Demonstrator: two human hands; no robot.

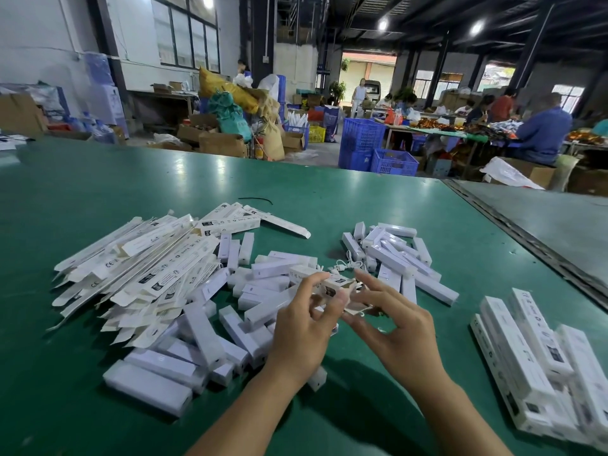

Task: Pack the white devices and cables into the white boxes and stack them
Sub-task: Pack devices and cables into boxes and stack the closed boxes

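Note:
My left hand grips a white box near its open end, a little above the green table. My right hand has its fingers at that open end, touching the flap and a thin white cable. White devices lie in a loose heap under and left of my hands. A second heap of devices with a coiled cable lies behind my hands. Flat unfolded boxes are piled at the left. Packed boxes are stacked at the right.
A black cable tie lies on the table beyond the piles. A metal seam joins a grey table on the right. Blue crates, cartons and several seated people are far behind.

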